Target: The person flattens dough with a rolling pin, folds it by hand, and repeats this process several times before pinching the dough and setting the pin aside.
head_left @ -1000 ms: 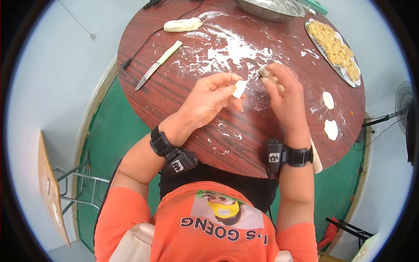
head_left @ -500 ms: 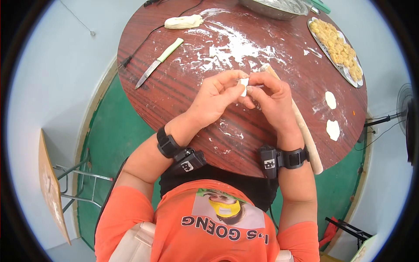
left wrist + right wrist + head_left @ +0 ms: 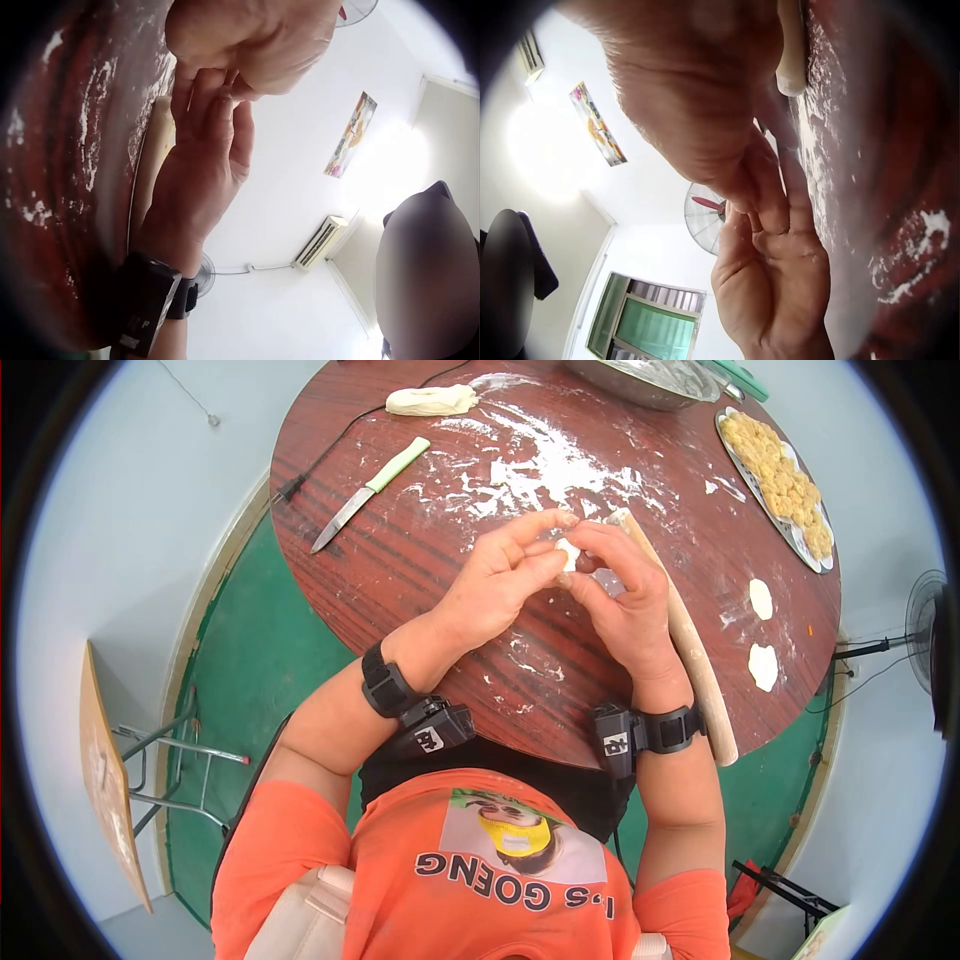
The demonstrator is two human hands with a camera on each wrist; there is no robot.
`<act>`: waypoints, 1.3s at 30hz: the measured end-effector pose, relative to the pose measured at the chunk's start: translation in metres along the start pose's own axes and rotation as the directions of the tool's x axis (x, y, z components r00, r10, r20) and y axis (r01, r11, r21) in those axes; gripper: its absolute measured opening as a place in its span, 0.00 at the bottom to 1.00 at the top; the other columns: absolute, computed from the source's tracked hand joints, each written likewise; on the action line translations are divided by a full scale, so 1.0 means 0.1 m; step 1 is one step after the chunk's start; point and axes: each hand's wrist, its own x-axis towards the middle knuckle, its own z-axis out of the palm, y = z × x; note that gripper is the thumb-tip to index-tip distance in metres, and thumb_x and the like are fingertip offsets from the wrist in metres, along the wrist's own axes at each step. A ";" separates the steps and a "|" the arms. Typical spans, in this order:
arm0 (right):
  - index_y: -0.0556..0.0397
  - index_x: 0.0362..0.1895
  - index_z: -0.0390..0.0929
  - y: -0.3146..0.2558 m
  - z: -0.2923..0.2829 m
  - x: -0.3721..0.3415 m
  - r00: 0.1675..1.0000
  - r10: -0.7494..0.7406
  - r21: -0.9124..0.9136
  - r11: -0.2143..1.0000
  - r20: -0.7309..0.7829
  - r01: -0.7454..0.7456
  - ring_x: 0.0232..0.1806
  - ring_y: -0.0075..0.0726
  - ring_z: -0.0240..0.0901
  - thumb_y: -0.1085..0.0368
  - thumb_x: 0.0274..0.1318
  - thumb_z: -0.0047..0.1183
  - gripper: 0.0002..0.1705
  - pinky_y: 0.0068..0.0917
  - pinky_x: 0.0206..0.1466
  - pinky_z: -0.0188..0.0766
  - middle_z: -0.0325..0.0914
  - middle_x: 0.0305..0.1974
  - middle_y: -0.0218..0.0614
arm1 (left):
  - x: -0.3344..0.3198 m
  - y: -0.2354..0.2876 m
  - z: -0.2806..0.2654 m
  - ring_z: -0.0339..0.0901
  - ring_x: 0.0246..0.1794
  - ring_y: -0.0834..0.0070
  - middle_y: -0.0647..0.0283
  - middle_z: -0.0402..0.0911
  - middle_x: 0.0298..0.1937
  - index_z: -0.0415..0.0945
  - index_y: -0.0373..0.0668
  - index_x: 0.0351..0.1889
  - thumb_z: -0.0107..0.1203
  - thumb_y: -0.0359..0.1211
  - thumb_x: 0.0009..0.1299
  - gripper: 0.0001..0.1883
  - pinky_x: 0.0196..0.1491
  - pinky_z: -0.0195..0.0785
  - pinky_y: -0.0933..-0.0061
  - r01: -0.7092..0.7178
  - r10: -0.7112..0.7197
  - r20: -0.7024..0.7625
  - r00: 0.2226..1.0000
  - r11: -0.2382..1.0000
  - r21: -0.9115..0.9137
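Between both hands, close over the table, is a small white piece of dough. My left hand pinches it between thumb and fingers. The thumb and fingers of my right hand pinch its other side, the fingertips of both hands meeting around it. In the two wrist views the hands hide the dough. A long wooden rolling pin lies on the table just right of my right hand and runs under that forearm. Two flat dough rounds lie further right.
Flour covers the middle of the red-brown round table. A knife and a dough roll lie at the left. A metal basin stands at the back, and a plate of yellowish lumps at the right. A black cord crosses the left side.
My right hand has let go of the rolling pin and come left to the dough in my left hand. Both hands now pinch the piece together, and the pin lies on the table.
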 end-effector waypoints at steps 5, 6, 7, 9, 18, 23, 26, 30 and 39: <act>0.58 0.46 0.77 0.00 0.00 0.00 1.000 0.018 0.138 0.990 0.006 -0.019 0.35 0.26 0.73 0.78 0.48 0.58 0.18 0.24 0.37 0.73 0.77 0.42 0.35 | 0.00 0.04 0.07 0.77 0.45 0.80 0.60 0.79 0.46 0.60 0.34 0.65 0.45 0.22 0.73 0.21 0.48 0.72 0.77 -0.042 0.046 -0.066 0.997 0.997 0.065; 0.59 0.46 0.77 -0.01 0.01 -0.01 0.986 0.167 0.318 0.934 0.013 -0.162 0.35 0.25 0.73 0.78 0.51 0.56 0.15 0.22 0.35 0.72 0.77 0.41 0.33 | 0.00 0.04 0.06 0.78 0.44 0.79 0.59 0.79 0.46 0.59 0.33 0.65 0.45 0.22 0.73 0.22 0.47 0.72 0.77 -0.036 0.039 -0.064 0.997 0.998 0.057; 0.60 0.45 0.77 -0.02 0.01 -0.02 0.950 0.308 0.484 0.825 0.047 -0.292 0.36 0.23 0.72 0.77 0.54 0.54 0.12 0.20 0.33 0.72 0.76 0.41 0.32 | 0.00 0.04 0.06 0.78 0.44 0.79 0.59 0.79 0.46 0.59 0.33 0.65 0.45 0.22 0.73 0.22 0.47 0.72 0.77 -0.035 0.039 -0.065 0.997 0.998 0.057; 0.61 0.43 0.77 -0.02 0.00 -0.02 0.962 0.264 0.453 0.851 0.066 -0.265 0.36 0.22 0.72 0.76 0.56 0.52 0.10 0.18 0.32 0.70 0.76 0.40 0.31 | -0.01 0.02 0.08 0.79 0.40 0.77 0.58 0.80 0.45 0.57 0.33 0.66 0.45 0.22 0.73 0.23 0.45 0.73 0.76 -0.051 0.054 -0.036 0.998 0.995 0.086; 0.61 0.35 0.78 0.11 -0.05 -0.01 0.994 0.108 0.280 0.955 -0.008 -0.102 0.37 0.26 0.74 0.77 0.55 0.52 0.04 0.23 0.40 0.72 0.78 0.39 0.34 | -0.03 0.04 0.06 0.80 0.38 0.73 0.58 0.80 0.44 0.62 0.35 0.64 0.50 0.22 0.71 0.23 0.42 0.74 0.76 -0.006 0.007 -0.005 1.000 0.984 0.177; 0.59 0.37 0.79 0.12 -0.09 -0.01 0.993 0.120 0.240 0.963 0.010 -0.119 0.40 0.30 0.75 0.75 0.53 0.54 0.06 0.26 0.44 0.72 0.79 0.40 0.36 | -0.08 0.21 0.10 0.79 0.35 0.78 0.59 0.80 0.40 0.69 0.36 0.58 0.57 0.25 0.66 0.21 0.39 0.71 0.75 -0.023 0.055 -0.032 0.998 0.777 0.629; 0.56 0.42 0.78 0.12 -0.24 0.01 0.977 0.117 -0.195 0.969 -0.178 -0.151 0.45 0.50 0.75 0.69 0.50 0.59 0.13 0.34 0.49 0.72 0.79 0.42 0.44 | -0.19 0.25 0.16 0.78 0.33 0.74 0.61 0.78 0.35 0.72 0.39 0.52 0.63 0.29 0.60 0.21 0.39 0.68 0.72 -0.164 0.181 0.134 0.974 0.166 0.972; 0.55 0.45 0.75 0.24 -0.36 -0.04 0.982 0.164 -0.568 0.801 -0.098 -0.190 0.50 0.54 0.70 0.63 0.48 0.61 0.19 0.44 0.50 0.69 0.78 0.41 0.44 | -0.39 0.22 0.16 0.74 0.38 0.65 0.63 0.76 0.36 0.75 0.44 0.44 0.65 0.34 0.54 0.19 0.45 0.63 0.65 -0.245 0.151 0.257 0.955 -0.089 0.965; 0.55 0.41 0.76 0.25 -0.39 -0.05 0.943 0.325 -0.701 0.658 -0.067 -0.277 0.46 0.55 0.74 0.66 0.45 0.60 0.16 0.46 0.47 0.70 0.79 0.40 0.46 | -0.55 0.06 0.07 0.73 0.47 0.63 0.63 0.77 0.44 0.77 0.43 0.41 0.63 0.28 0.55 0.15 0.54 0.59 0.62 -0.350 0.181 0.347 0.920 -0.013 0.937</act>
